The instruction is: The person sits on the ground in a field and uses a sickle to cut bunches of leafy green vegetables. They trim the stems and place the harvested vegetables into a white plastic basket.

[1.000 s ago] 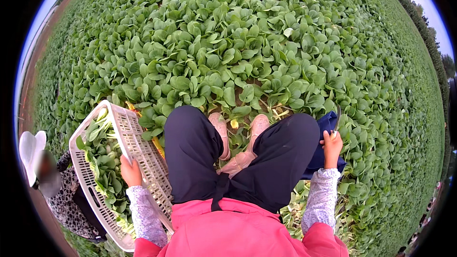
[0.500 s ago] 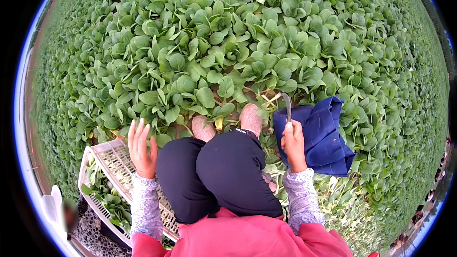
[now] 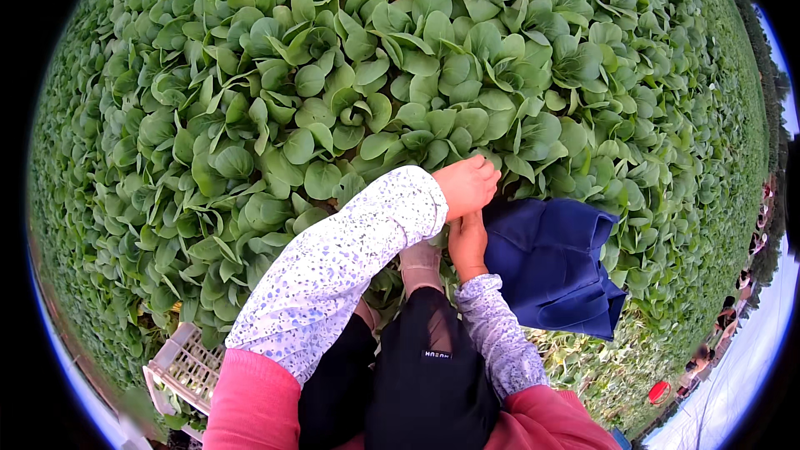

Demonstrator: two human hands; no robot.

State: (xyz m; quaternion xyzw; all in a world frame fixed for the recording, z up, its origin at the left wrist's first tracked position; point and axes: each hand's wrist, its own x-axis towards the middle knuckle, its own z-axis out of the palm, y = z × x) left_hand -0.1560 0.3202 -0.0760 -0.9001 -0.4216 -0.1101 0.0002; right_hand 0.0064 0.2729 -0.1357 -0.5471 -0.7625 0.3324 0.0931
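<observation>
My left hand (image 3: 470, 186) reaches across to the right, over the front edge of the leafy green plants (image 3: 454, 129), which look like bok choy. Its fingers are curled down beside the leaves, and what they close on is hidden. Just below and touching it is my right hand (image 3: 468, 243), closed, with its fingers mostly covered by the left one. The curved knife seen in it half a second ago is out of sight here. Right beside both hands lies a dark blue cloth (image 3: 550, 262), bunched on the ground.
A pale plastic crate (image 3: 187, 362) with cut greens stands at lower left. My shoe (image 3: 419, 265) is planted close under the hands. Cut leaves and stalks (image 3: 596, 358) litter the ground at lower right. A red object (image 3: 658, 392) and people are farther off at the right rim.
My left hand has swung from above the crate across to the plants by the blue cloth. The right hand has moved left and the knife has gone from view. I lean further forward.
</observation>
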